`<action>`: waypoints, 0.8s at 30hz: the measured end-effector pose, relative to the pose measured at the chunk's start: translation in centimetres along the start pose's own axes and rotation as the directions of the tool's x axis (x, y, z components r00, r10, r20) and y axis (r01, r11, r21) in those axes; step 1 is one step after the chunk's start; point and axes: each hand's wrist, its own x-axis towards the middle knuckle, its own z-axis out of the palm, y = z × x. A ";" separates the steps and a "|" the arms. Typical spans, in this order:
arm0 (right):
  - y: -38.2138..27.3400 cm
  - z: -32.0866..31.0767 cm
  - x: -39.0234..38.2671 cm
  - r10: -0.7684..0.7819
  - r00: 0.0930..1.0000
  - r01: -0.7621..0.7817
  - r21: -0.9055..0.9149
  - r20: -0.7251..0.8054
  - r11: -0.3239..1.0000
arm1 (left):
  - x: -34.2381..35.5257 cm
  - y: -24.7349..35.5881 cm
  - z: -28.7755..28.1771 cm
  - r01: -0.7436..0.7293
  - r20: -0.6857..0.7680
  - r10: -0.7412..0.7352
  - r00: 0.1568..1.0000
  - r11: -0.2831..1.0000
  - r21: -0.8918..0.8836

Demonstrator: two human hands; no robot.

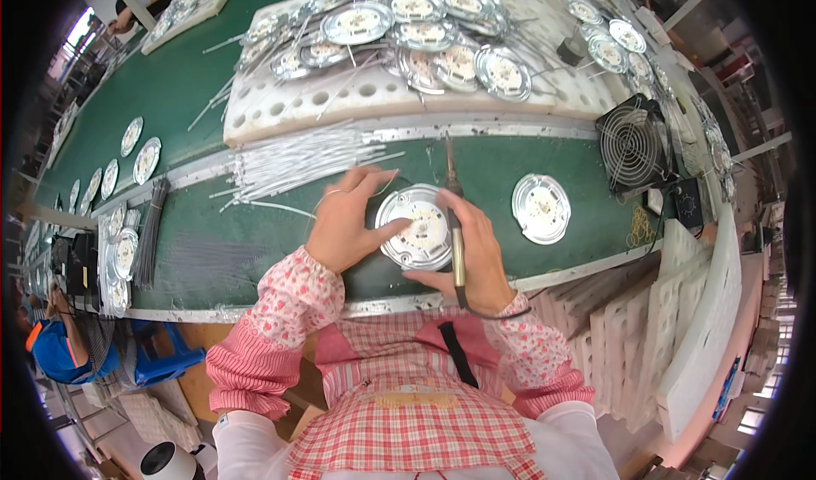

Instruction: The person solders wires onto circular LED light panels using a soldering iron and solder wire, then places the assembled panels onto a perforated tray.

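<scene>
A round silver lamp plate with a pale circuit board [415, 232] lies on the green bench before me. My left hand [340, 225] is at its left side, thumb over the plate, with a thin strand of solder wire [384, 186] looped by the fingers. In my right hand [483, 255] is a soldering iron [459, 259], its tip pointing away from me past the plate's right edge. The right fingers also rest near the plate's rim. A second lamp plate [541, 209] lies to the right. White wires [289, 164] are bunched beyond my left hand.
A white foam board with holes [280, 116] bears a heap of lamp plates [422, 34] at the back. On the right stand a black fan [631, 144] and a dial box [687, 201]. Dark wires [153, 234] lie left; foam boards [671, 327] lean at the right.
</scene>
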 end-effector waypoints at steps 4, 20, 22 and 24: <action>0.5 -1.9 0.9 -0.045 0.992 0.035 -0.087 -0.118 0.996 | 5.4 -0.7 1.8 0.401 0.394 -0.164 0.904 0.642 -0.653; 5.4 -5.7 -2.1 0.215 0.954 -0.265 -0.256 -0.207 0.930 | 4.8 -2.3 -8.9 0.078 0.379 -0.120 0.918 0.989 0.123; 4.0 -4.1 -1.7 0.183 0.969 -0.218 -0.218 -0.168 0.951 | -1.2 -0.5 -7.3 0.120 0.448 -0.168 0.878 0.984 0.135; 2.7 -2.5 -1.0 0.166 0.981 -0.183 -0.191 -0.101 0.964 | -4.1 -0.3 -4.7 0.090 0.280 -0.141 0.950 0.978 0.186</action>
